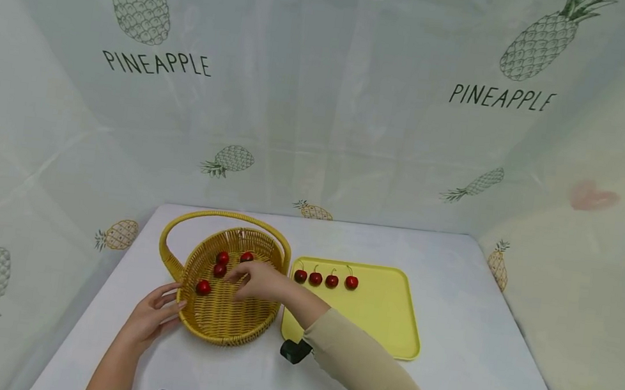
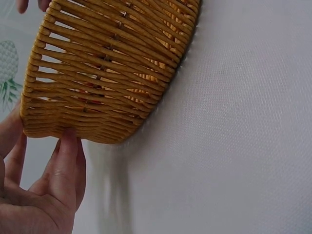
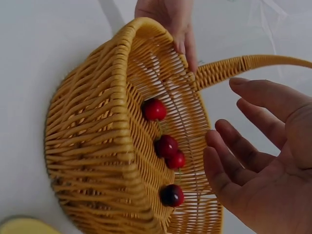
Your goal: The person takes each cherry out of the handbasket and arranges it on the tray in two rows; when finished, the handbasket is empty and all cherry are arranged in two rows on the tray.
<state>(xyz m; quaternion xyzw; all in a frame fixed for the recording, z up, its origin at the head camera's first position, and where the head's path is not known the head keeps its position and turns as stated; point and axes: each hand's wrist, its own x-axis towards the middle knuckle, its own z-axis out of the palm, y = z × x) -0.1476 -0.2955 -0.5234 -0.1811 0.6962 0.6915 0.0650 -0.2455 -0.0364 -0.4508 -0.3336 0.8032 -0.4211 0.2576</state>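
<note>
A yellow-brown wicker basket (image 1: 222,329) with a tall handle stands on the left of the table, with several red cherries (image 1: 203,287) lying inside. My left hand (image 1: 151,315) grips its left rim; in the left wrist view, fingers (image 2: 68,156) press against the woven wall. My right hand (image 1: 259,281) hovers over the basket's opening, fingers apart and holding nothing. In the right wrist view, that same hand (image 3: 263,146) is spread near the cherries (image 3: 166,146) without touching them. Beside the basket, a yellow tray (image 1: 374,318) bears several stemmed cherries (image 1: 331,281) in a row.
The basket's handle (image 1: 223,214) arches over its far side. A white cloth (image 1: 481,343) covers the table. Behind stands a pale curtain (image 1: 324,93) printed with pineapples. Black straps (image 1: 295,350) sit at the wrists.
</note>
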